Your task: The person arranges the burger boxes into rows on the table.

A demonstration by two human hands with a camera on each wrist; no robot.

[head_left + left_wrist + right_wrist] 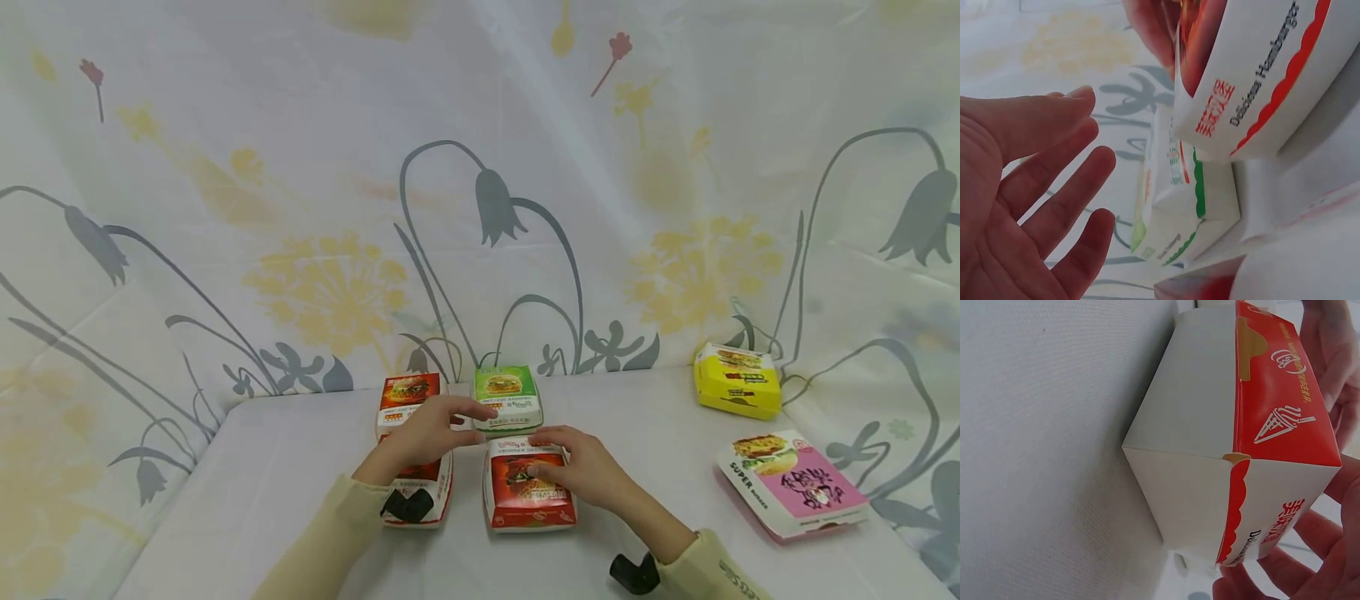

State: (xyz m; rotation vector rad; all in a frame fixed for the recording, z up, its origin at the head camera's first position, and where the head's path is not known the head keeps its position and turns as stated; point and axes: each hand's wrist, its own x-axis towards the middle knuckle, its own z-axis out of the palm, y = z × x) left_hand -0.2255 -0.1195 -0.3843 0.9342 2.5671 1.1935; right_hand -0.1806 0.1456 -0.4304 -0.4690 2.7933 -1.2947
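Observation:
My left hand [423, 429] hovers with spread, slightly bent fingers above two red-and-white burger boxes, its fingertips pointing at the green burger box [510, 396]. Nothing lies in that palm in the left wrist view. Part of the front left burger box [429, 500] is covered by this hand; the back left burger box [408, 390] shows its burger picture. My right hand [588, 467] is at the middle red burger box [531, 500], which rests on the table just in front of the green one. Its loosely spread fingers lie along the box's side in the right wrist view.
A yellow burger box [738, 383] stands at the back right. Nearer on the right lies a pink-and-white burger box [795, 483], set at an angle. A flower-patterned curtain [480, 183] rises behind the white table [262, 492].

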